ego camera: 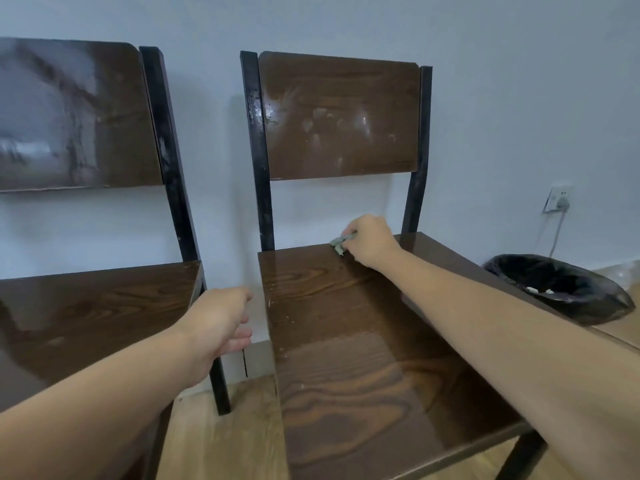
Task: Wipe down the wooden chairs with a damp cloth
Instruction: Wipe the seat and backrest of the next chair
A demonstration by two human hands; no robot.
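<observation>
2 chairs: both stand side by side against a pale wall [519,98], on a light wood floor [221,441].
Right chair [363,341]: dark wood-grain seat and backrest on a black metal frame; the seat gleams with a wet sheen, and the backrest carries pale smudges and streaks.
Left chair [86,306]: same build, partly cut off by the frame edge; its backrest shows broad grey streaks.
Bin [568,289]: round, lined with a black bag, on the floor to the right of the right chair, near the wall, with a few pale scraps inside.
Wall socket [557,199]: above the bin, with a plug and a white cable hanging down.
Right hand [370,242]: reaches across the right chair's seat to its back edge, fingers clenched on the cloth.
Left hand [221,323]: hovers over the gap between the 2 chairs, fingers loosely curled, grasping nothing.
Cloth [341,242]: small, grey-green, bunched, pressed to the rear of the right seat, mostly hidden under the right hand.
</observation>
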